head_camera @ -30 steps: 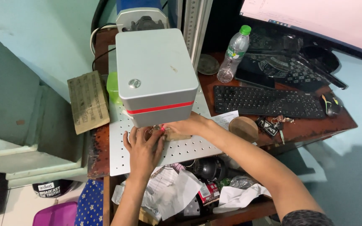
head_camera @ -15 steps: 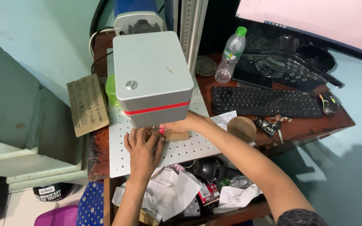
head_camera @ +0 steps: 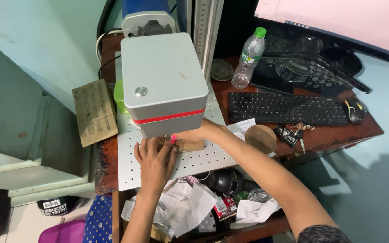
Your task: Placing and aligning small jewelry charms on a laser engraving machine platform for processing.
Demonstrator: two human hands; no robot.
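While I look down at the desk, my left hand [head_camera: 155,158] lies flat on the white plate with holes [head_camera: 129,166]; its fingers are spread and point up toward the big grey box [head_camera: 165,83]; the fingertips touch a small flat piece of wood [head_camera: 189,145] that sits on the plate just under the box; this hand grips nothing, it only presses down. My right hand [head_camera: 199,133] comes in from the right side; it rests at the far edge of the same piece of wood, right under the box; I cannot tell if its fingers are curled around the wood or only touching it, because the box hides them. A tiny pink spot [head_camera: 174,136] glows between my two hands, just above the wood.

The grey box has a red stripe around it and a round silver button on top; it hangs over the plate. A green thing peeks out behind the box on the left; I cannot tell what it is. A flat wooden block [head_camera: 94,111] lies at the left edge of the desk. To the right I see a black keyboard [head_camera: 287,109]; a black mouse [head_camera: 355,110] is next to it; a water bottle [head_camera: 248,58] with a green cap stands behind the keyboard. A round wooden disc [head_camera: 260,138] lies near my right arm; some keys [head_camera: 289,133] lie just beside it. Crumpled papers [head_camera: 185,207] sit on the shelf below the plate.
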